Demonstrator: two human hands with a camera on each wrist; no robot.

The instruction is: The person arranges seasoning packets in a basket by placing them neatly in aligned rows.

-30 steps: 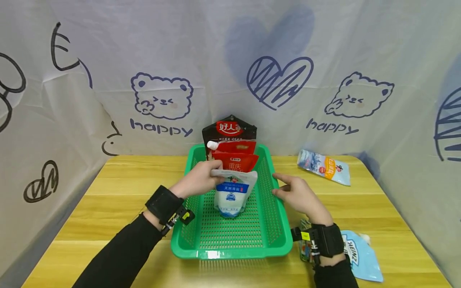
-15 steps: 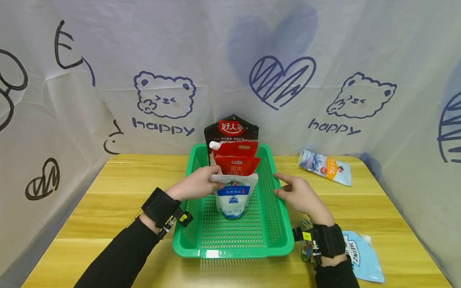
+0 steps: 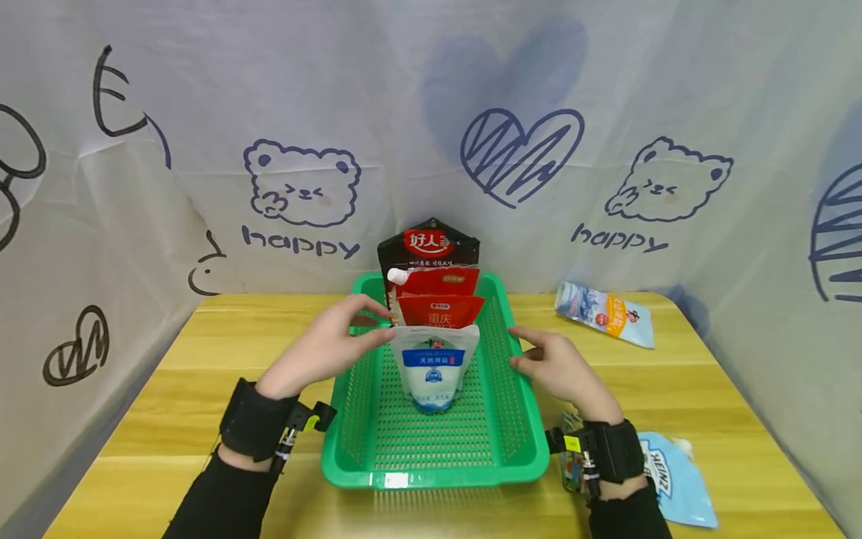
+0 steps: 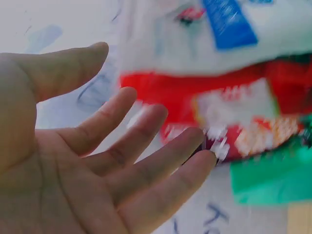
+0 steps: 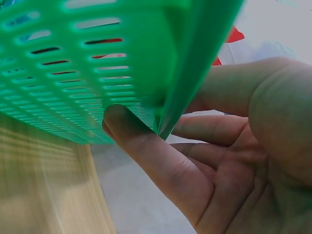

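Observation:
A white sea salt pouch [image 3: 434, 374] with a blue band stands upright in the green basket [image 3: 431, 477]. Just left of its top edge is my left hand [image 3: 323, 352], thumb and fingers spread, holding nothing. The left wrist view shows that palm [image 4: 73, 180] with the salt pouch [image 4: 170, 44] beyond it. Behind the salt stand a red pouch [image 3: 441, 311], a red pouch with a white spout [image 3: 441, 281] and a black pouch [image 3: 404, 251]. My right hand [image 3: 566, 370] pinches the basket's right rim; the right wrist view shows one finger [image 5: 161, 165] against the slotted outer wall.
A blue-and-orange pouch [image 3: 606, 313] lies at the table's back right. Nearer, a light-blue Heinz pouch [image 3: 683, 486] lies flat, and a small patterned package [image 3: 571, 468] is partly hidden under my right wrist. A white printed cloth [image 3: 417, 97] hangs behind the table.
My left hand gripped the salt pouch's top left corner earlier; it has let go and drawn back left with fingers spread. The pouch sits slightly lower. My right hand stays at the rim.

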